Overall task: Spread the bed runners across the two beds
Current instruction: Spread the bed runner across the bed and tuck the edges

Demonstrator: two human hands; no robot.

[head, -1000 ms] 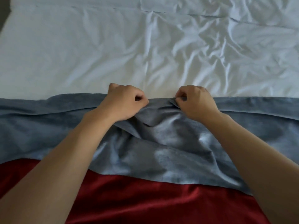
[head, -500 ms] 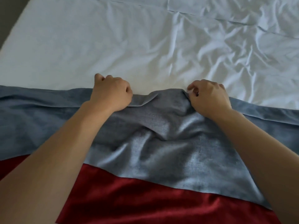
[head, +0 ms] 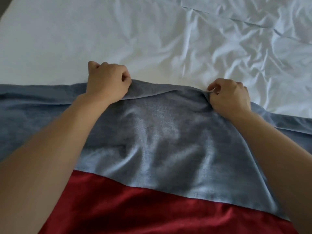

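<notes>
A grey-blue bed runner [head: 160,135] lies across the white bed [head: 84,39], running from the left edge to the right edge of the view. My left hand [head: 106,80] is closed in a fist on the runner's far edge, left of centre. My right hand [head: 229,95] pinches the same far edge further right. Between my hands the edge is lifted in a soft fold, and the cloth below is rumpled. A dark red runner [head: 135,210] lies nearer to me, partly under the grey-blue one.
The white sheet is smooth at the far left and heavily wrinkled at the far right [head: 253,48]. A dark strip of floor [head: 3,7] shows past the bed's far left corner.
Both hands have moved apart along the runner's far edge, and pushed it a little further up the bed. The bunched fold between them has flattened and widened.
</notes>
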